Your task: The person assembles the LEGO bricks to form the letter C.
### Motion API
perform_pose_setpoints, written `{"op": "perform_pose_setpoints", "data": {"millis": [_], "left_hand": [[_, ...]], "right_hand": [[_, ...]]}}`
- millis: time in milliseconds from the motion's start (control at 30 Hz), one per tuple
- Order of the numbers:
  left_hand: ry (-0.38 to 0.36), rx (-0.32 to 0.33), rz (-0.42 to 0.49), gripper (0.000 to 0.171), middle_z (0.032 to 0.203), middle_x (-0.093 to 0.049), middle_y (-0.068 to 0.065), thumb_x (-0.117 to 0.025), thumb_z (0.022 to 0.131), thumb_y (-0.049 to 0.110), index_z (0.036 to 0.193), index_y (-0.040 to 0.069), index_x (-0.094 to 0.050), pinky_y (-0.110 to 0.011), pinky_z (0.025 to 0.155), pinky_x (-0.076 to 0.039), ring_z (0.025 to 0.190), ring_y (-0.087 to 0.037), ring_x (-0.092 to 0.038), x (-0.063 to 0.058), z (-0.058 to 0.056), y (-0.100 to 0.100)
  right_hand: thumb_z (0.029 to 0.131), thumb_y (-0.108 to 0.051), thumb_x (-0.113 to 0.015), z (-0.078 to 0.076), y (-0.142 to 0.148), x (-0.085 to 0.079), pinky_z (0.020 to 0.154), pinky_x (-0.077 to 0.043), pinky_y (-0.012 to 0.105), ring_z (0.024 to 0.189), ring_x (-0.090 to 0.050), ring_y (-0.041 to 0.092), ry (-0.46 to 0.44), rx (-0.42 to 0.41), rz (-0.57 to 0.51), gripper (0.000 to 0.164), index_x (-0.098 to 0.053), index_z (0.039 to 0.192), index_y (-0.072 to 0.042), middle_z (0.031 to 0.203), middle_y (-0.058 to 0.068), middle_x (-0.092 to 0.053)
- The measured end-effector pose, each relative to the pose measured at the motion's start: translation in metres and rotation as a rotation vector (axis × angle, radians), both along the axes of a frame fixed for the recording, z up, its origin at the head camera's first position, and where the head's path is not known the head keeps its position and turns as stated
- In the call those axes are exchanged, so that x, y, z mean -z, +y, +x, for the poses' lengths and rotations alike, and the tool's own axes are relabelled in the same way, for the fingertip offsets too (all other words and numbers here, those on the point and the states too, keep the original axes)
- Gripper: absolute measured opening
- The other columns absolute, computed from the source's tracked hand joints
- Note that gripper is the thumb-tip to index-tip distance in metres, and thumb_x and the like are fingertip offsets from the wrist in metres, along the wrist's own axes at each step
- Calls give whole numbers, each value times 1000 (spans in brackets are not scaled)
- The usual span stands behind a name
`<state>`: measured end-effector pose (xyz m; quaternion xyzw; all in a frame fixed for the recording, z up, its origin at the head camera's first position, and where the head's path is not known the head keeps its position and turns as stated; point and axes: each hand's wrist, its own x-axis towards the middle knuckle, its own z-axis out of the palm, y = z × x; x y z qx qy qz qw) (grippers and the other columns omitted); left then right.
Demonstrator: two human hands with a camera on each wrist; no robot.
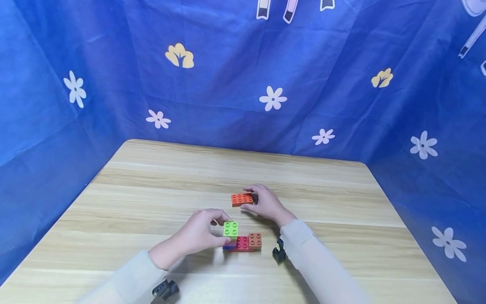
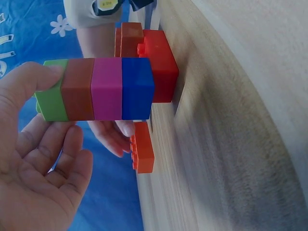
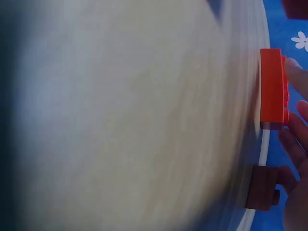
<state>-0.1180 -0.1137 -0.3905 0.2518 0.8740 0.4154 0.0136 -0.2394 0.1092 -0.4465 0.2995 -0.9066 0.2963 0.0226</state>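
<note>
Left hand [image 1: 203, 230]: in from lower left, thumb on near side, pinching lime-green 2x2 brick [image 1: 230, 229].
Stack: under the green, brown brick [image 2: 80, 89], magenta brick [image 2: 108, 89], blue brick [image 2: 137, 89]; over left end of red brick [image 1: 243, 243], seating unclear.
Red brick, right end: brown 2x2 brick [image 1: 255, 240] on top.
Right hand [image 1: 265, 204]: reaching forward-left, thumb and fingers bent around right end of orange 2x4 brick [image 1: 241, 199]; cannot tell whether gripping.
Orange brick: on wooden table [image 1: 182, 169], beyond the stack, studs up.
</note>
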Motion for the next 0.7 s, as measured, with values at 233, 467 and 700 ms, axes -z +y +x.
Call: {"op": "perform_pose_setpoints", "data": {"millis": [233, 467, 700], "left_hand": [[2, -2, 0, 34, 88, -63, 10, -84, 67, 17, 97, 14, -67, -40, 79, -51, 85, -21, -61, 1, 0, 0], [-3, 1, 8, 34, 89, -63, 11, -84, 67, 17, 97, 14, -67, -41, 79, -51, 85, -18, -60, 2, 0, 1], [0, -2, 10, 35, 89, -64, 10, -84, 67, 17, 97, 14, -67, -40, 79, -51, 85, -18, -60, 3, -1, 0]], "right_hand": [[77, -34, -79, -6, -6, 4, 104, -37, 35, 118, -53, 23, 4, 0, 65, 57, -61, 125, -9, 125, 5, -61], [81, -30, -77, -6, -8, 3, 104, -37, 34, 117, -54, 21, -12, 3, 89, 47, -63, 123, -12, 122, 4, -62], [80, -28, -76, 3, -1, -13, 102, -38, 39, 115, -54, 24, -32, 5, -14, 49, -63, 122, -8, 122, 5, -62]]}}
